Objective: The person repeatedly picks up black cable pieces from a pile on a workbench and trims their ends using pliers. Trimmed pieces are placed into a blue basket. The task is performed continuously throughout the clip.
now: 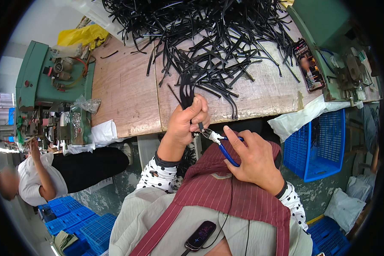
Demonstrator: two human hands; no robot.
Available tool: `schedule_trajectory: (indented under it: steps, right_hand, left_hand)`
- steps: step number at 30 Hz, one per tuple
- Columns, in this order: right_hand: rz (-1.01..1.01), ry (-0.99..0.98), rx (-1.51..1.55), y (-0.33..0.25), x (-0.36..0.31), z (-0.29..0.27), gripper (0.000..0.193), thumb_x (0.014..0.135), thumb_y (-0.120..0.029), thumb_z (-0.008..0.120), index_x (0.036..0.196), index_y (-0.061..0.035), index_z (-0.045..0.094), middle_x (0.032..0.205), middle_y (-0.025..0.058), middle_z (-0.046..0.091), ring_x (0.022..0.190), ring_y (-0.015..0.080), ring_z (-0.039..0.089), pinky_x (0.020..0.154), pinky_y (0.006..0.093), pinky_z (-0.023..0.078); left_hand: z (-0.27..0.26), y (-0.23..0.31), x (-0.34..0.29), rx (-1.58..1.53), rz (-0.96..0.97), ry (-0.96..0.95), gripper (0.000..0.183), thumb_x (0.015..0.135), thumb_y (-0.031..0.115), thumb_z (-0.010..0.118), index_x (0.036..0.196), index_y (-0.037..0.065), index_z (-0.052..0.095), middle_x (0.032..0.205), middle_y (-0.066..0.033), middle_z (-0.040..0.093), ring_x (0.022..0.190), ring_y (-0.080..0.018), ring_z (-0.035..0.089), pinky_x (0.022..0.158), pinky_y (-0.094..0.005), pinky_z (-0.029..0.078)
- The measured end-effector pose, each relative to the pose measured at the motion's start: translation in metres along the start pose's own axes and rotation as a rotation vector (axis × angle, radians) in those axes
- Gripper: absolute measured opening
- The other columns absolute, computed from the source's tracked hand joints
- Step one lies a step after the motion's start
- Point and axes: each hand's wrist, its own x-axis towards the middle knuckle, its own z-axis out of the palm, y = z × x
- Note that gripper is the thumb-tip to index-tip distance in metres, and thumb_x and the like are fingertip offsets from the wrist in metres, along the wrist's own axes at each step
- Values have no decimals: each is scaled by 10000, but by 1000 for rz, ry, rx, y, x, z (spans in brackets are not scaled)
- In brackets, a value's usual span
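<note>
My left hand (187,121) is closed around a small bunch of slim black eyeglass temples (186,91), which fan upward out of the fist. Small metal ends show below its fingers. A pair of blue-handled pliers (228,156) rests in my right hand (257,161), with the fingers bent over the handles. The pliers' jaws point left and meet the lower end of one held temple; whether they grip it is too small to tell. Beyond my hands, a large heap of similar black temples (226,55) spreads over the wooden table (128,85).
Green machines (34,72) stand at the table's left and right sides. A dark printed package (308,66) lies by the right one. Below the table's right edge is a blue crate (313,149). Another person (42,175) sits at the left machine. A cable crosses my apron.
</note>
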Motion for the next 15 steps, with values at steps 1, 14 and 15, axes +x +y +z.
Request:
schedule_trajectory:
  steps: [1, 14, 15]
  right_hand:
    - [9, 7, 30, 2, 0, 2, 798, 615, -187, 796, 1361, -124, 519, 924, 103, 547, 718, 259, 571, 599, 369, 495]
    - [143, -30, 339, 1, -1, 11, 813, 635, -264, 808, 1377, -119, 510, 866, 108, 595, 688, 284, 624, 616, 381, 532]
    - [146, -36, 351, 2, -1, 11, 812, 639, -262, 807, 1380, -120, 508, 867, 111, 600, 689, 286, 627, 617, 382, 533]
  left_hand:
    - [3, -3, -1, 14, 31, 47, 301, 1026, 340, 460, 865, 91, 511, 552, 70, 327, 421, -36, 267, 464, -213, 253]
    - [23, -48, -8, 717, 1093, 352, 299, 1015, 366, 486, 939, 77, 466, 628, 5, 381, 489, -80, 319, 522, -226, 327]
    - [24, -49, -9, 658, 1029, 379, 292, 1018, 358, 482, 939, 77, 466, 631, 2, 385, 491, -81, 322, 520, -227, 327]
